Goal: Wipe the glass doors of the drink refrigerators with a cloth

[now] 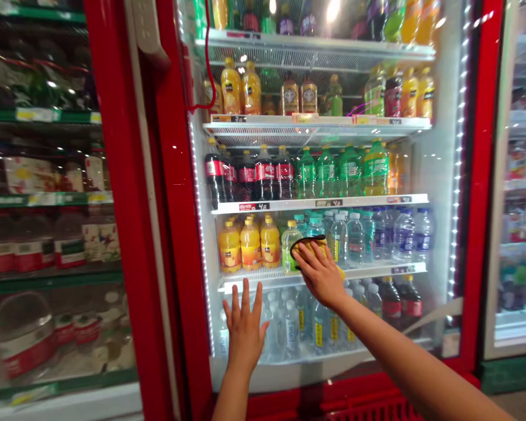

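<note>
A glass door of a lit drinks fridge fills the middle of the head view. On the glass, my right hand presses a yellow cloth with a black edge, in front of the shelf of juice and water bottles. Lower and to the left, my left hand is open with its fingers spread, at or close to the glass; whether it touches cannot be made out. It holds nothing. Behind the glass near it stand clear water bottles and orange juice bottles.
A red frame surrounds the door, with a red cord hanging at upper left. Dark cola bottles and green bottles line a middle shelf. More fridges stand left and right. Below is a red grille-like thing.
</note>
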Demonstrator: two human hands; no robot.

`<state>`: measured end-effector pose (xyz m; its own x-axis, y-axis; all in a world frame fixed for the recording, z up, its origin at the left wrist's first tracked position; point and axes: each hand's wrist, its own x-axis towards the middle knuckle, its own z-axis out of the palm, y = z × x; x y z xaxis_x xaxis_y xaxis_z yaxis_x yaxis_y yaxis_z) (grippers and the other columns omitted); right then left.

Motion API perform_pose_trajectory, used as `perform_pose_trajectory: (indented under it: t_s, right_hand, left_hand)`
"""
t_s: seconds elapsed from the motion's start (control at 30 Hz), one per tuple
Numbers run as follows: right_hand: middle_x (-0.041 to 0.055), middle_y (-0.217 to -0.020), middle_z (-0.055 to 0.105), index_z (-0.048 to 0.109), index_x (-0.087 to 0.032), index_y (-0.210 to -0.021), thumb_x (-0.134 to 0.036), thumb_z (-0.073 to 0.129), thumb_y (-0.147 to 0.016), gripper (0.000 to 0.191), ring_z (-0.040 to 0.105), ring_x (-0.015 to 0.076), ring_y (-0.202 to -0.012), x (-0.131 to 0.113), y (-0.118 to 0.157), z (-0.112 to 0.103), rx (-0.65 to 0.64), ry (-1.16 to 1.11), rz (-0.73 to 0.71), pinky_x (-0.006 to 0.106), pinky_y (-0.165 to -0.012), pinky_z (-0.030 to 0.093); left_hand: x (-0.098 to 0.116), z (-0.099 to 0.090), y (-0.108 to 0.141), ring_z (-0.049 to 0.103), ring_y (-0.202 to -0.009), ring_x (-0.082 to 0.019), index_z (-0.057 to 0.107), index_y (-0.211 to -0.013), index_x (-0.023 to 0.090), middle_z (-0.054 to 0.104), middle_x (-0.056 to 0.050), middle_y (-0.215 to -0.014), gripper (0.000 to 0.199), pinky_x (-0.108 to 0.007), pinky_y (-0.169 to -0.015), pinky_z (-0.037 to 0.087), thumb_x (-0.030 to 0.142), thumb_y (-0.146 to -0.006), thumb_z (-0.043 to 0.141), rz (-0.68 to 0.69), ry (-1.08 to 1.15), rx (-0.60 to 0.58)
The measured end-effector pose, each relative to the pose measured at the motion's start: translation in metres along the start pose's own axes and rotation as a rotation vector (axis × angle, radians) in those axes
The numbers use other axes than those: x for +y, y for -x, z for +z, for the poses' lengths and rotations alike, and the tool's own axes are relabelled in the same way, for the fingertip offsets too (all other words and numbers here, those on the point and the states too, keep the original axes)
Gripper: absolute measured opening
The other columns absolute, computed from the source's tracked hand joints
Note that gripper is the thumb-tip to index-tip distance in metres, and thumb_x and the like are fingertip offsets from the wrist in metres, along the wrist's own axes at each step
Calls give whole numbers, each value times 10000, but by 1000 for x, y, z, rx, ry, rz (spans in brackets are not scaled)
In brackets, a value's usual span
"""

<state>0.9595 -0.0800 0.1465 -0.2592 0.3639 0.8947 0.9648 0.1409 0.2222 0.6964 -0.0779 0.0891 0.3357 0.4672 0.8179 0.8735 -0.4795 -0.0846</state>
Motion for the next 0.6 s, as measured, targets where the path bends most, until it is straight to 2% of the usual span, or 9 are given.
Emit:
perform_pose_trajectory:
  t_s: [0.07, 0.13, 0.23, 0.3, 0.4, 0.47, 0.53, 0.6]
  right_hand:
    - [-12, -1594, 414, 326, -353, -1565, -220, 487, -978, 623, 258, 252, -1522, 9, 14, -6, -51, 8, -92, 560, -1247, 203]
    - [2, -1609, 389, 313, -348, -1571, -220, 489, -979, 631, 239, 270, -1530, 29, 16, -12, 4, 37, -25, 582, -1233, 225]
    - [38, -1648, 303, 268, -318, -1591, -242, 477, -981, 649, 159, 331, -1546, 43, -17, -12, 162, 55, 158, 645, -1193, 259]
    - [38, -1660, 268, 231, -317, -1602, -247, 464, -982, 666, 131, 342, -1550, 28, -49, -7, 207, 29, 180, 660, -1187, 257]
    - [33, -1657, 279, 220, -309, -1606, -244, 468, -980, 677, 131, 322, -1552, -13, -77, 0, 156, -17, 71, 644, -1214, 214]
    - [16, -1636, 331, 264, -307, -1593, -249, 473, -984, 647, 183, 299, -1543, -33, -72, 2, 69, -34, -88, 612, -1236, 194]
    - [-14, -1607, 391, 309, -314, -1575, -237, 467, -988, 613, 250, 268, -1525, -37, -55, -1, -19, -46, -248, 570, -1254, 188]
    - [-22, -1584, 430, 329, -313, -1567, -216, 462, -989, 601, 284, 250, -1513, -26, -40, -4, -35, -49, -297, 543, -1257, 206]
  left_hand:
    - [0, -3, -1, 35, -1554, -385, 28, -1615, 304, 98, -122, -1699, 1036, -685, -1199, 189, 209, -848, 718, -1, 14, -26]
    - [-2, -7, -3, 44, -1555, -381, 32, -1616, 296, 104, -121, -1699, 1040, -679, -1203, 186, 203, -843, 720, -4, 22, -40]
    - [-7, -11, -5, 64, -1557, -371, 38, -1617, 293, 126, -116, -1697, 1019, -677, -1205, 187, 196, -851, 704, -28, 30, -43]
    - [-8, -11, -6, 68, -1557, -367, 48, -1617, 289, 136, -115, -1696, 1002, -675, -1202, 200, 198, -856, 695, -48, 36, -47]
    - [-6, -9, -6, 61, -1558, -368, 79, -1616, 283, 119, -119, -1698, 996, -665, -1199, 223, 205, -846, 705, -66, 47, -61]
    - [-5, -8, -5, 59, -1559, -365, 91, -1615, 288, 112, -117, -1700, 999, -659, -1198, 230, 209, -837, 713, -76, 53, -65]
    - [-5, -8, -5, 68, -1560, -355, 84, -1614, 294, 120, -110, -1699, 1004, -655, -1201, 231, 213, -835, 711, -79, 58, -64]
    - [-7, -9, -4, 79, -1560, -350, 75, -1615, 294, 127, -109, -1698, 1009, -653, -1204, 227, 212, -835, 709, -86, 59, -56]
